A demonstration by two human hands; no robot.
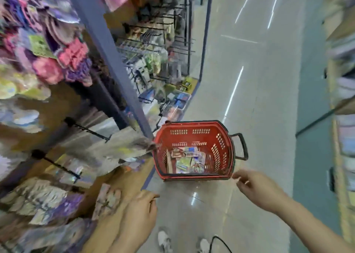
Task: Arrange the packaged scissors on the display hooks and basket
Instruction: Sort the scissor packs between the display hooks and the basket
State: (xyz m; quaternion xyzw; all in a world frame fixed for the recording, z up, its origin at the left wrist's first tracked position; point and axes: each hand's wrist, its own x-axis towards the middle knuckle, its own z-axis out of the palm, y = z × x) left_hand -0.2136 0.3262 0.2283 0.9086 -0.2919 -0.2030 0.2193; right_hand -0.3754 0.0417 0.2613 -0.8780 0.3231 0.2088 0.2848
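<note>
Head view is pretty smeary, but here's what I can make out. The red basket [192, 135] sits on the aisle floor [259, 80] right by the shelf end, with a few packaged scissors [189, 160] lying flat in the bottom. The right hand [255, 187] hangs just off the basket's near right corner, fingers loose and apart, nothing in them. The left hand [138, 212] is down by the display hooks [88, 131], fingers curled. There's a pinkish package [107, 201] right beside it, but I honestly can't tell if the hand has hold of it.
</note>
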